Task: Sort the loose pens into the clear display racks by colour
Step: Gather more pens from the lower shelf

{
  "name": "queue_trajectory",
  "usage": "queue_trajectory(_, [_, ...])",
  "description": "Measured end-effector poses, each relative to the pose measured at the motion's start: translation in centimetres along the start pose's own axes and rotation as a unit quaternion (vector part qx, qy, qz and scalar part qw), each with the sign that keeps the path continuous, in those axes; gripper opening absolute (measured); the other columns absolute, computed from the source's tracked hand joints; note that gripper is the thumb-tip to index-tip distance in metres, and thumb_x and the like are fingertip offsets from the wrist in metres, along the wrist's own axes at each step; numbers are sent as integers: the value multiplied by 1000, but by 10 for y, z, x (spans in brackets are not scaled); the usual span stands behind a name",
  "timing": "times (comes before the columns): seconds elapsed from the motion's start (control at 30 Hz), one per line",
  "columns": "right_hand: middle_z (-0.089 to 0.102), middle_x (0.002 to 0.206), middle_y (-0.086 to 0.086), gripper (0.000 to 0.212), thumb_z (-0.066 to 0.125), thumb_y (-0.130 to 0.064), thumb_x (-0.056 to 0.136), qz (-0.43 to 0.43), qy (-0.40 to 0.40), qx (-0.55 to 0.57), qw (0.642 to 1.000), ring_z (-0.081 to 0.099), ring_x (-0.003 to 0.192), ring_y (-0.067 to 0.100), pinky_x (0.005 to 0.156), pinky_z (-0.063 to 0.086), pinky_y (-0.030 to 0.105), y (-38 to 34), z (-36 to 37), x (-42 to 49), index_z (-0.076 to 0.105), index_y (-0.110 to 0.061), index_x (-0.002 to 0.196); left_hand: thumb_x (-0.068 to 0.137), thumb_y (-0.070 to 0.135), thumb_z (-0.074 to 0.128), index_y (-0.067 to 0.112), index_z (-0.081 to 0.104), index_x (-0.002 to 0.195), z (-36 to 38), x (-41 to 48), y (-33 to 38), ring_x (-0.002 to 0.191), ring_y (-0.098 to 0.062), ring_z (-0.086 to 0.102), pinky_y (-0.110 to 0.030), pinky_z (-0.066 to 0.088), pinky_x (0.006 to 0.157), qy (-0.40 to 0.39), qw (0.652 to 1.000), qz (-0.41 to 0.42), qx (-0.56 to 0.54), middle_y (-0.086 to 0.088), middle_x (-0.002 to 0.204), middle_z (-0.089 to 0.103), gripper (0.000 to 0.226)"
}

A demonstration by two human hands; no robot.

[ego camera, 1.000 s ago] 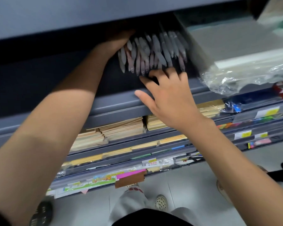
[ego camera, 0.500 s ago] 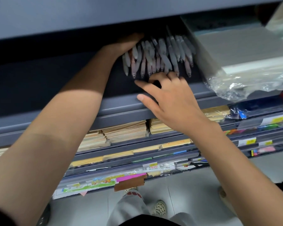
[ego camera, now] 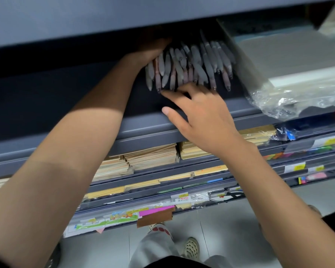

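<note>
The left hand point(ego camera: 153, 52) is pressing against the left flank of the pens point(ego camera: 193, 64) on the shelf point(ego camera: 81, 97). Its fingers are hiding in shadow, so its grip cannot be told. The pens are lying fanned, tips pointing toward the person. The right hand point(ego camera: 201, 117), nearer, is touching those tips with spread fingers, holding nothing. A clear divider point(ego camera: 240, 62) is walling their right.

free: bare shelf floor point(ego camera: 75, 97) left of pens point(ego camera: 191, 64) | above: upper shelf point(ego camera: 104, 20) low overhead | right: clear divider point(ego camera: 244, 62) just beside pens, plastic bag point(ego camera: 290, 101) beyond
</note>
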State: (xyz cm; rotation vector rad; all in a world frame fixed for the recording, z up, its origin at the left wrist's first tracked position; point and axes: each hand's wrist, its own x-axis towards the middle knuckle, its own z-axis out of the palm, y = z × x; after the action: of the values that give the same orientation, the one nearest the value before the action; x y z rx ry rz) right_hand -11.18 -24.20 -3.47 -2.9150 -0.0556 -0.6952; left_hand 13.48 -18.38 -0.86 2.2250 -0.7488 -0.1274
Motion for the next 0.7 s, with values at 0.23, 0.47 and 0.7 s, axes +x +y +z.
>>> queue_trajectory(0.23, [64,118,7,29,53,-23,92,139,64,52,987,61,99,31,85,46,34,2,8,6,66,-15,117,101,37,50,27,61,127,-4,-4,-1,98,-1,57,-3,40,71,-37,999,23,-26,10,114,59,30])
queue_trajectory(0.47, [71,87,1,47,66,-31,88,197,96,124,968,66,80,27,64,41,27,7,8,17,51,-18,130,96,33,60,24,63,104,-4,-5,0,88,-1,57,-10,45,75,-10,999,49,-20,7,98,61,12])
queue_trajectory(0.7, [68,109,-1,30,57,-37,92,134,88,45,986,66,89,26,67,49,31,1,10,15,62,-27,119,96,33,54,28,59,104,-7,-5,8,79,3,52,-15,40,64,-28,999,6,16,11,91,58,11])
